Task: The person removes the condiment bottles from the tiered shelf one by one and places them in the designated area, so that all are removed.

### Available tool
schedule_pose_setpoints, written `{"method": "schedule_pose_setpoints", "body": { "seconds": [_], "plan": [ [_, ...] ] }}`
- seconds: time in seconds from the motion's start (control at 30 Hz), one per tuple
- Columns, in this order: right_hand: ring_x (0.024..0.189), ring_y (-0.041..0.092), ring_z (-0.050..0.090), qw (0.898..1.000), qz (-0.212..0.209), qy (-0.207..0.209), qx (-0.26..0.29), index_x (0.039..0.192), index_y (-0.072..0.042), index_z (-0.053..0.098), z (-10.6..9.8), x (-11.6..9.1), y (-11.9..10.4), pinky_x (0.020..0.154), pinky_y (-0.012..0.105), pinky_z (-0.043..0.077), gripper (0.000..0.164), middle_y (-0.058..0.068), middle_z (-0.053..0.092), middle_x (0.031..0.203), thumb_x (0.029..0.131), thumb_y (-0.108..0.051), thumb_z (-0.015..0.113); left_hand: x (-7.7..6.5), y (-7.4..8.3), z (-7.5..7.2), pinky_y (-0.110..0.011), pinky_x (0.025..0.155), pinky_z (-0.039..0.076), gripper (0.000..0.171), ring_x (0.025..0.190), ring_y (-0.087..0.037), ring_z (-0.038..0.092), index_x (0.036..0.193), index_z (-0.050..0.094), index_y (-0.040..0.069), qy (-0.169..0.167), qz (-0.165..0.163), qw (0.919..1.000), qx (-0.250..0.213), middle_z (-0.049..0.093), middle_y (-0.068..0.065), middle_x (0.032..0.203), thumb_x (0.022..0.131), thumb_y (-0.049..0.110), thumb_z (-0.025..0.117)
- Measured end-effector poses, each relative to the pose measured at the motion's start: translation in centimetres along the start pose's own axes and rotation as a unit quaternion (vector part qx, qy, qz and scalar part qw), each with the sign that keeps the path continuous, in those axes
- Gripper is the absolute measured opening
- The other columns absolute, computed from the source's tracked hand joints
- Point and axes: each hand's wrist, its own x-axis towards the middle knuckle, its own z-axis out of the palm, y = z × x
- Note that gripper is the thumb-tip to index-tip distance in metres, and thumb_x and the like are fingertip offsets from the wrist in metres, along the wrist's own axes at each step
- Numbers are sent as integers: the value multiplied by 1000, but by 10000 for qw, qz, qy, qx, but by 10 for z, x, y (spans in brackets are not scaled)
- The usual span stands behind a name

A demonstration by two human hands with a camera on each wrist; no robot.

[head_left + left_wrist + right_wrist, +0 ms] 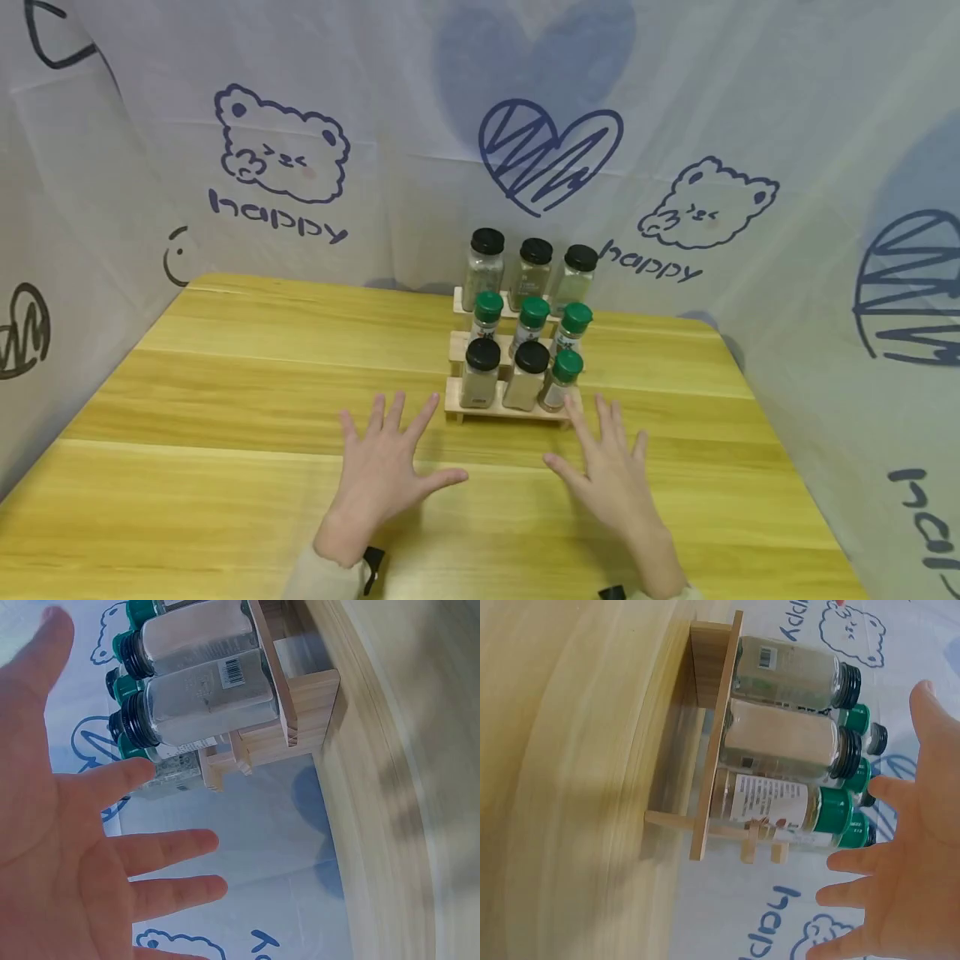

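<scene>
My left hand is spread over the table in front of the spice rack's left side, fingers straight and holding nothing. My right hand, also spread and holding nothing, is at the rack's front right corner. The three-tier wooden spice rack carries rows of spice jars. On its front tier stand two black-capped jars, one at left and one in the middle, beside a green-capped jar. Green-capped jars fill the middle tier, and taller black-capped jars the top one.
The wooden table extends to both sides of the rack. Close behind its far edge hangs a pale cloth printed with hearts and bears, and more cloth runs along the left and right sides.
</scene>
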Motion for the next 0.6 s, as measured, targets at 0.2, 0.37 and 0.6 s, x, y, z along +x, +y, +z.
{"method": "schedule_pose_setpoints", "body": {
  "seconds": [0.2, 0.37, 0.6],
  "plan": [
    [127, 46, 13, 9991, 71, 207, 363, 144, -19, 19, -1, 1, 7, 92, 70, 8, 69, 25, 14, 143, 88, -48, 47, 4, -2, 3, -68, 92, 17, 88, 119, -43, 35, 138, 35, 21, 194, 37, 9998, -85, 43, -21, 129, 70, 76, 42],
    [124, 47, 20, 9959, 73, 489, 753, 142, -11, 25, -1, 3, 13, 92, 69, 14, 63, 26, 18, 141, 90, -39, 49, 8, -4, 7, -65, 91, 24, 83, 113, -41, 43, 135, 40, 17, 526, 104, 9982, -285, 51, -19, 122, 72, 70, 49],
    [120, 47, 27, 9832, 229, 791, 1631, 139, -6, 31, 3, 5, 26, 89, 67, 24, 58, 28, 24, 137, 91, -32, 51, 12, -5, 12, -58, 88, 36, 72, 101, -36, 54, 128, 49, 9, 912, 225, 9932, -682, 59, -18, 109, 74, 56, 61]
  ]
}}
